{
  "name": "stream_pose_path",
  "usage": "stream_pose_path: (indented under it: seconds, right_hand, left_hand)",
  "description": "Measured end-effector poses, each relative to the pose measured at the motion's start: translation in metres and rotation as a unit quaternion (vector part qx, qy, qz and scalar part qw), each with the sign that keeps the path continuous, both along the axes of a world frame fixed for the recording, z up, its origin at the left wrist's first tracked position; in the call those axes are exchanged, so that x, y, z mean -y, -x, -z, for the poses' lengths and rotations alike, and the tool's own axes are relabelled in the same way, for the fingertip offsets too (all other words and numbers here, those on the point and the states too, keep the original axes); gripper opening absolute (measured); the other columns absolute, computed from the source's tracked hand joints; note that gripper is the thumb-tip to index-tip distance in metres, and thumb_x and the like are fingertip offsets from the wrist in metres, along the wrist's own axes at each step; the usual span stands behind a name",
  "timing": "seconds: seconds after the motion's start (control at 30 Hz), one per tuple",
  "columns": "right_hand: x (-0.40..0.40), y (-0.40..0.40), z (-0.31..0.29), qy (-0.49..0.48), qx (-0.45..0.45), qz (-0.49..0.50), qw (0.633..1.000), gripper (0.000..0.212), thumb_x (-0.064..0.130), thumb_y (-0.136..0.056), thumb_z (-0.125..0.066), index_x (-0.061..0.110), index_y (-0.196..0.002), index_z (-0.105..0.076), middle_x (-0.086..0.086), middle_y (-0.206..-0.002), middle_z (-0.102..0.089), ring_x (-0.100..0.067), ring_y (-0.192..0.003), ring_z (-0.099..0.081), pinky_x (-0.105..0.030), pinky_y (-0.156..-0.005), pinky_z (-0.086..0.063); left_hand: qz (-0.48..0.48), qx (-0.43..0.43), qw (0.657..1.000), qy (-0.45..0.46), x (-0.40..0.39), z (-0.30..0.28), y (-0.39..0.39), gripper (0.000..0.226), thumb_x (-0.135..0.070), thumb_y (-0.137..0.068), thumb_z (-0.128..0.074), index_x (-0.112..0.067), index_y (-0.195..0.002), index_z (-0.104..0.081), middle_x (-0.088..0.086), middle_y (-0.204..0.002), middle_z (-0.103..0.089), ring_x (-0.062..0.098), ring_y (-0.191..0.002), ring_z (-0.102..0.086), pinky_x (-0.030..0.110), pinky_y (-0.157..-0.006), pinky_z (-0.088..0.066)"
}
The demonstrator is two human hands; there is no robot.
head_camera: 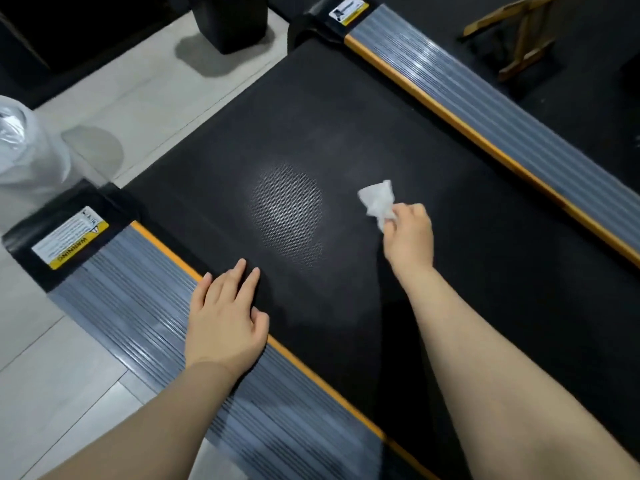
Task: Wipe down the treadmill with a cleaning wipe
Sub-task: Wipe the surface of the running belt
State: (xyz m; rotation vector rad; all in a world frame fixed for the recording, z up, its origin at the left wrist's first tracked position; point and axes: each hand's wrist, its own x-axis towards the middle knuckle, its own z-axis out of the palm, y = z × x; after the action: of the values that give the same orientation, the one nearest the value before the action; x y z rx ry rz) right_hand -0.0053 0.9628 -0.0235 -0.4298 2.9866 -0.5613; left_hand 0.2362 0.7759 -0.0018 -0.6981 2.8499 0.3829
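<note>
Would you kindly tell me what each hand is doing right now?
Left hand: open, resting flat on the treadmill belt edge.
Right hand: pinching the white cleaning wipe.

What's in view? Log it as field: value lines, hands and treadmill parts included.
right hand: pinches white wipe on the belt
left hand: flat, fingers straight, across the belt edge and near side rail
belt: black, pale shiny patch mid-belt
far side rail: grey ribbed, orange edge
warning label: at near rail's end
</note>
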Motion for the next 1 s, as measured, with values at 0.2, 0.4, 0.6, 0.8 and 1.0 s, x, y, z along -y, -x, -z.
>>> stream_pose_path:
  seconds: [0.2,0.4,0.6,0.8,1.0]
  right_hand:
    - [0.029,-0.075,0.005,0.078,0.034,-0.144,0.986,0.016,0.013,-0.083,-0.051,0.006,-0.09,-0.064,-0.011,-0.092,-0.057,-0.03,-0.084,-0.056,-0.036,-0.075,-0.047]
    - [0.016,-0.074,-0.006,0.029,0.076,-0.424,0.902,0.019,0.021,-0.084,-0.049,0.011,-0.094,-0.061,-0.006,-0.092,-0.055,-0.025,-0.086,-0.053,-0.032,-0.078,-0.043]
    - [0.01,0.038,-0.002,-0.032,-0.014,-0.002,0.999,0.021,0.013,-0.093,-0.051,-0.001,-0.106,-0.059,-0.023,-0.111,-0.055,-0.041,-0.097,-0.057,-0.04,-0.083,-0.045]
    - [0.004,-0.052,0.003,0.065,0.039,-0.401,0.913,0.015,0.01,-0.083,-0.06,0.007,-0.097,-0.064,-0.012,-0.096,-0.059,-0.032,-0.088,-0.058,-0.035,-0.077,-0.046]
    - [0.001,0.026,0.003,0.057,0.0,-0.418,0.907,0.012,0.01,-0.087,-0.058,0.006,-0.098,-0.063,-0.012,-0.101,-0.054,-0.03,-0.092,-0.055,-0.036,-0.081,-0.045]
  left_hand:
    - [-0.003,-0.022,1.0,-0.002,0.002,0.004,-0.001,0.063,-0.031,-0.081,-0.034,-0.016,-0.137,-0.058,0.006,-0.146,-0.05,0.021,-0.129,-0.048,0.038,-0.12,-0.013]
    - [-0.009,-0.051,0.999,-0.007,0.0,0.006,-0.003,0.062,-0.029,-0.076,-0.033,-0.013,-0.126,-0.067,0.008,-0.138,-0.058,0.023,-0.12,-0.055,0.034,-0.12,-0.012]
    - [-0.031,-0.069,0.997,0.017,-0.001,0.012,-0.004,0.063,-0.028,-0.074,-0.038,-0.013,-0.13,-0.062,0.01,-0.14,-0.056,0.026,-0.127,-0.051,0.036,-0.121,-0.014]
    - [-0.096,-0.039,0.994,0.032,-0.037,0.003,0.015,0.064,-0.018,-0.08,-0.047,-0.005,-0.142,-0.048,0.012,-0.146,-0.05,0.028,-0.133,-0.047,0.043,-0.118,-0.024]
    - [-0.078,-0.006,0.996,0.043,-0.106,0.023,0.041,0.069,-0.047,-0.089,-0.023,-0.016,-0.147,-0.045,0.008,-0.153,-0.042,0.032,-0.14,-0.039,0.051,-0.115,-0.029]
